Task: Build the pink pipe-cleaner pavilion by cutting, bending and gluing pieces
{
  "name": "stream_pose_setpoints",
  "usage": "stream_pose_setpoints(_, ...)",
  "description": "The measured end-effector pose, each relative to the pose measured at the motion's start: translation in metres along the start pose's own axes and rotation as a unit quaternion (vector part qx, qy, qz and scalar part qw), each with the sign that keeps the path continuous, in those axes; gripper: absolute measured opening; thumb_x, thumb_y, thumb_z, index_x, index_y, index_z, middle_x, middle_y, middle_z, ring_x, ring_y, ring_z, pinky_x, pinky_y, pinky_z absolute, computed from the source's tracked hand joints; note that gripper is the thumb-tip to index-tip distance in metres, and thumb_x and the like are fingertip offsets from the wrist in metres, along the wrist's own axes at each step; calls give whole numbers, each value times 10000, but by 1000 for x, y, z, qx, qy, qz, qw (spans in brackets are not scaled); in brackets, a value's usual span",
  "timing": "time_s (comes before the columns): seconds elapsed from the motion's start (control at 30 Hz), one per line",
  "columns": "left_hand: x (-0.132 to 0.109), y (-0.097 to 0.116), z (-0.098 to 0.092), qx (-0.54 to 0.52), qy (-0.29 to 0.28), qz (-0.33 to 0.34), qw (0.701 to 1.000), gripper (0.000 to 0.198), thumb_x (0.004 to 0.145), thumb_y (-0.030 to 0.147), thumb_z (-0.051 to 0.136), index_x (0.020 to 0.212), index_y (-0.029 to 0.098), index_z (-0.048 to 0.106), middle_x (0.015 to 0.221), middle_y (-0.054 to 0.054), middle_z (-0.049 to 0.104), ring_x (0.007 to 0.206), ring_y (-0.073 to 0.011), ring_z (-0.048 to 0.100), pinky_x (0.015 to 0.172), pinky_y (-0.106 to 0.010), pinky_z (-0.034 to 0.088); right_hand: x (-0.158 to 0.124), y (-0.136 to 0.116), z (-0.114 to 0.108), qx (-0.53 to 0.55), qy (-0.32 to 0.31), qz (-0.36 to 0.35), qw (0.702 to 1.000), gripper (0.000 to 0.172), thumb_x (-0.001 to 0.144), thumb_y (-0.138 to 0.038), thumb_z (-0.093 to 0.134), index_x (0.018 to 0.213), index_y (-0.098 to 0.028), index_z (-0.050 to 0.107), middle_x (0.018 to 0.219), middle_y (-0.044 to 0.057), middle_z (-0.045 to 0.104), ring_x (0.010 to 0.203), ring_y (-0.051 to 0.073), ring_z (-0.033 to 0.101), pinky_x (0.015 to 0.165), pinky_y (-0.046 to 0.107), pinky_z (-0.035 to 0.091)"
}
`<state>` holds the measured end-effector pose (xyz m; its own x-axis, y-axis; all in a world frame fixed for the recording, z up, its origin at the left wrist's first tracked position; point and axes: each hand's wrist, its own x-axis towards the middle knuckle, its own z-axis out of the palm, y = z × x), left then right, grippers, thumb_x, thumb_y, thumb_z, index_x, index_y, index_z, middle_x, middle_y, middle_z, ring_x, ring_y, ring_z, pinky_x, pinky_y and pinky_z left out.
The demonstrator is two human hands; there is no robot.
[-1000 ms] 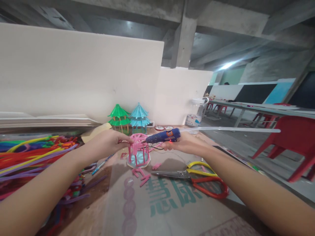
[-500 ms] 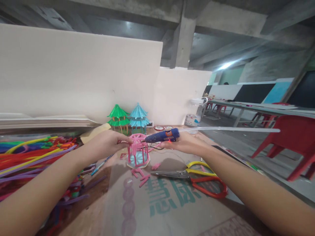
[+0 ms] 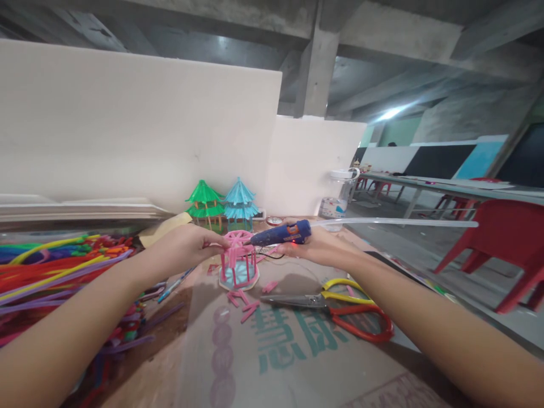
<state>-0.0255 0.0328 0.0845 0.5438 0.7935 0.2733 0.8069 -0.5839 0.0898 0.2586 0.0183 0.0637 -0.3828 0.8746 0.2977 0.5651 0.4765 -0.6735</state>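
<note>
My right hand (image 3: pixel 306 242) is closed around a blue hot glue gun (image 3: pixel 280 233), its red light lit and a long clear glue stick (image 3: pixel 395 222) poking out of the back. The nozzle points left, at the top of a small pink pavilion model (image 3: pixel 238 238) with pink posts and a pale blue floor. My left hand (image 3: pixel 202 245) pinches at the model's upper left edge; whether the fingertips hold a separate pink piece cannot be made out. Short pink strips (image 3: pixel 244 303) lie in front of the model. Scissors (image 3: pixel 335 306) with yellow and red handles lie to the right.
Green (image 3: pixel 204 201) and blue (image 3: pixel 239 201) pavilion models stand behind. Many coloured pipe cleaners (image 3: pixel 55 277) are heaped at left. A clear bottle (image 3: pixel 335 195) stands at the back right, before a white partition (image 3: pixel 136 130). A red chair (image 3: pixel 505 243) is beyond the table.
The glue gun has shifted very slightly, its rear and glue stick tipping a little upward. My left hand stays at the pink model.
</note>
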Motion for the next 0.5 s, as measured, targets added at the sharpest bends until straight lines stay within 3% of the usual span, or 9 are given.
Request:
stream_pose_setpoints(0.23,0,0,0,6,2,2,1000,353,865,471,485,1008,314,768,837,23,791,685,-158,680,701,-212,479,2,2,1,-22,12,-12,1000,389,754,-434,695,1069,-206,678,777,6,698,677,160,597,583,237,427)
stream_pose_setpoints(0.5,0,3,-2,2,-5,6,1000,348,863,448,476,1000,314,766,885,25,793,734,-158,695,680,-209,472,2,4,3,-36,26,-4,999,396,751,-464,700,1047,-202,688,811,14,715,707,175,611,590,243,433)
